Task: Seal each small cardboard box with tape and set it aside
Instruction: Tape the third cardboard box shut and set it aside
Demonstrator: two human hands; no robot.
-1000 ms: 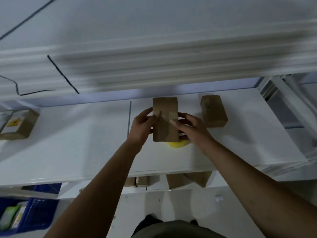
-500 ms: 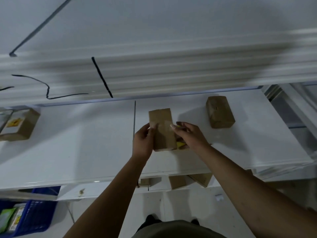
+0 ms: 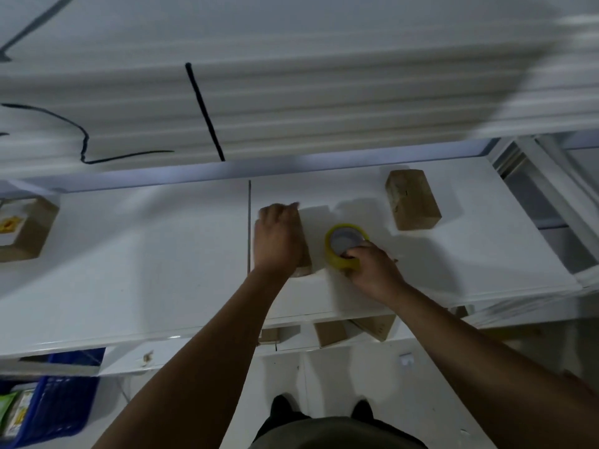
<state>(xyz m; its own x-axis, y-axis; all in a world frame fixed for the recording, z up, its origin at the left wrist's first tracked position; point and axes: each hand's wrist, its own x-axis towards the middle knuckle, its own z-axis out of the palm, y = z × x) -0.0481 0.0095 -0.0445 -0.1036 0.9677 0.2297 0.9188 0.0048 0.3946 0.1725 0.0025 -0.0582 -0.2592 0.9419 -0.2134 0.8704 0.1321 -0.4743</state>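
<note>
The left fingers (image 3: pixel 287 209) are curling over the far end of the small cardboard box (image 3: pixel 304 259). The left hand (image 3: pixel 278 241) is covering most of its top, leaving only its right side and near corner showing. Whether the flaps are lying flat under the palm I cannot tell. The right fingers (image 3: pixel 356 254) are wrapping round the near side of the yellow tape roll (image 3: pixel 331 249), and the right hand (image 3: pixel 376 270) is gripping it from the near side. The roll is sitting on the white table (image 3: pixel 162 254) just right of the box. No loose tape end is showing.

As I judge it, the step in hand is getting tape onto this box. Doing it well is probably going to mean pressing the flaps closed with the left hand while clearing the seam. The right hand would be anchoring the free end on one face and drawing the tape taut and straight along the seam. A box this light may be sliding on so smooth a top, so steady downward pressure seems wise.

Farther out, a second box (image 3: pixel 411 204) is standing far and right, well apart from the roll. A labelled box (image 3: pixel 29 231) is sitting at the left edge, and spare boxes (image 3: pixel 330 332) are showing below the table's near edge.
</note>
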